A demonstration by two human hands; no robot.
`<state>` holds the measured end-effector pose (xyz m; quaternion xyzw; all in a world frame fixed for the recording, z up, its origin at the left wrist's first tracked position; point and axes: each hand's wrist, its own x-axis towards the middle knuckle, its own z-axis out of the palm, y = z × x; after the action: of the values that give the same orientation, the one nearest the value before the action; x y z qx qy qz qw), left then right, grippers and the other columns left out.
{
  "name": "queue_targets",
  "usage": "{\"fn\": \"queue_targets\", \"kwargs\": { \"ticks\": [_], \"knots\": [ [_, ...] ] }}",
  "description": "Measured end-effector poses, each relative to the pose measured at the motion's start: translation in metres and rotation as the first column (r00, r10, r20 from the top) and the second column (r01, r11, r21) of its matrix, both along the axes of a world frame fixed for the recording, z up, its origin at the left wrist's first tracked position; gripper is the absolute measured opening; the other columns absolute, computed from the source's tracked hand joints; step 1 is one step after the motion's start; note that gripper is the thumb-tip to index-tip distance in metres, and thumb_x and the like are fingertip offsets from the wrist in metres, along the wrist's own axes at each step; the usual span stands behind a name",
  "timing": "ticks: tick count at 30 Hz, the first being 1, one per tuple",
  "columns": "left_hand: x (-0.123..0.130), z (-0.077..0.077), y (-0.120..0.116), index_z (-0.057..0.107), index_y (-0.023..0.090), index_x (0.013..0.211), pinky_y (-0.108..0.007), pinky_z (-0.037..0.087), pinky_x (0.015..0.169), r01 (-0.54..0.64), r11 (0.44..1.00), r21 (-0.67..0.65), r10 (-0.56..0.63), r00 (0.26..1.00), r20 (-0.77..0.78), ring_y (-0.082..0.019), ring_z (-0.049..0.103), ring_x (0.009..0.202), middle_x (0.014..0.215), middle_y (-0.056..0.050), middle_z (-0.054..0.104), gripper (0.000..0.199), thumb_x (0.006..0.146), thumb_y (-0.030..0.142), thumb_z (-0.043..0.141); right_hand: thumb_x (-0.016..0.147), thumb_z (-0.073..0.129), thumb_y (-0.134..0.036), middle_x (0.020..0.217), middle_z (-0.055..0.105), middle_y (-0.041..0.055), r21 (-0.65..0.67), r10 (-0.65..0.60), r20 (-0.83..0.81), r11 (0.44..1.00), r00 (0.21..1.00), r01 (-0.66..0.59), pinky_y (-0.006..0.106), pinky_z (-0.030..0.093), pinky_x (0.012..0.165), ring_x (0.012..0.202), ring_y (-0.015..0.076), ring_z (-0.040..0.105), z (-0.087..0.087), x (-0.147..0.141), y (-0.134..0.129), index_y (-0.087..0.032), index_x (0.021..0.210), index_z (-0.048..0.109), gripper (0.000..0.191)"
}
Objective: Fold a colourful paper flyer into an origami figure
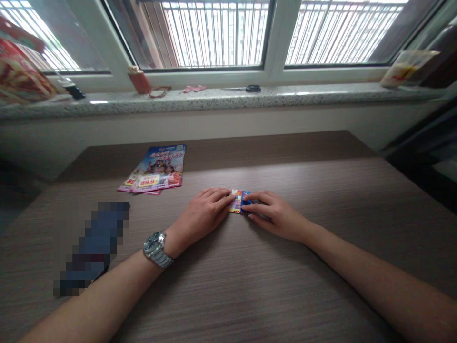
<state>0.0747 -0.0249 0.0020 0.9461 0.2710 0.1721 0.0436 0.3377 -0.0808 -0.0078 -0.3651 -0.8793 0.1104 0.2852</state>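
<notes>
A small folded paper flyer [236, 202], printed in bright colours with a blue right part, lies on the table between my hands. My left hand [207, 208] rests flat over its left end, fingers stretched out and close together. The fingers of my right hand [276, 214] are spread, their tips touching the blue part from the right, with the thumb near its front edge. My hands cover both ends of the paper. A metal watch [157, 248] is on my left wrist.
Several overlapping flyers [162, 166] lie at the back left of the wooden table [271, 295]. A pixelated dark object [96, 247] is beside my left forearm. Scissors [252, 88], a red container [139, 81] and a plastic cup [403, 69] stand or lie on the stone windowsill [214, 99].
</notes>
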Motion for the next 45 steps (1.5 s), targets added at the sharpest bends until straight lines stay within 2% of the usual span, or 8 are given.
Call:
{"fn": "queue_targets", "kwargs": {
  "ticks": [9,14,21,28,36,45],
  "knots": [
    [0.000,-0.001,0.001,0.053,0.021,0.143,-0.049,0.044,0.113,0.022,1.000,-0.003,-0.022,1.000,-0.010,-0.027,0.054,0.135,0.145,-0.010,0.060,0.039,0.104,0.021,0.048,0.099,0.057,-0.021,0.145,0.059,0.0114,-0.006,-0.025,0.039,1.000,0.999,0.025,0.054,0.048,0.109,0.136,0.0285,0.053,-0.008,0.002,0.002,-0.026,0.137,0.061,0.039],
    [0.000,0.005,-0.001,0.059,0.020,0.136,-0.047,0.048,0.107,0.025,0.999,0.033,-0.026,0.999,0.029,-0.027,0.060,0.126,0.138,-0.011,0.063,0.034,0.104,0.024,0.050,0.099,0.057,-0.021,0.141,0.062,0.0113,0.005,-0.040,0.029,0.999,0.999,0.040,0.051,0.051,0.107,0.130,0.0270,0.057,-0.007,0.001,0.002,-0.026,0.133,0.065,0.034],
    [0.002,0.008,-0.008,0.059,0.023,0.138,-0.044,0.051,0.104,0.152,0.988,-0.004,-0.152,0.988,0.000,-0.025,0.063,0.121,0.135,-0.009,0.066,0.035,0.104,0.030,0.051,0.100,0.058,-0.021,0.137,0.064,0.0110,0.006,-0.044,0.021,0.999,0.999,0.044,0.052,0.052,0.105,0.128,0.0272,0.058,-0.003,0.000,0.001,-0.030,0.135,0.064,0.037],
    [0.001,0.006,-0.007,0.060,0.024,0.137,-0.044,0.050,0.106,0.141,0.990,-0.031,-0.141,0.990,-0.021,-0.025,0.063,0.122,0.137,-0.008,0.065,0.036,0.104,0.034,0.053,0.100,0.058,-0.022,0.135,0.065,0.0124,0.012,-0.031,0.012,0.999,0.999,0.030,0.049,0.053,0.104,0.125,0.0267,0.060,-0.004,0.001,0.002,-0.025,0.133,0.065,0.034],
    [0.000,0.002,-0.005,0.062,0.024,0.136,-0.042,0.052,0.105,0.140,0.989,-0.038,-0.139,0.990,0.024,-0.023,0.066,0.118,0.131,-0.008,0.068,0.035,0.103,0.035,0.056,0.100,0.058,-0.023,0.129,0.069,0.0102,0.019,-0.014,-0.019,1.000,1.000,0.014,0.046,0.056,0.099,0.118,0.0248,0.064,-0.004,0.001,0.002,-0.028,0.131,0.066,0.032],
    [-0.002,0.005,-0.002,0.065,0.023,0.130,-0.039,0.053,0.101,0.186,0.983,0.005,-0.186,0.982,0.023,-0.022,0.068,0.114,0.128,-0.007,0.071,0.030,0.105,0.034,0.052,0.102,0.056,-0.025,0.131,0.068,0.0094,0.008,0.015,0.012,1.000,1.000,-0.015,0.046,0.055,0.101,0.118,0.0248,0.062,-0.005,0.002,0.001,-0.026,0.129,0.067,0.029]
  ]
}}
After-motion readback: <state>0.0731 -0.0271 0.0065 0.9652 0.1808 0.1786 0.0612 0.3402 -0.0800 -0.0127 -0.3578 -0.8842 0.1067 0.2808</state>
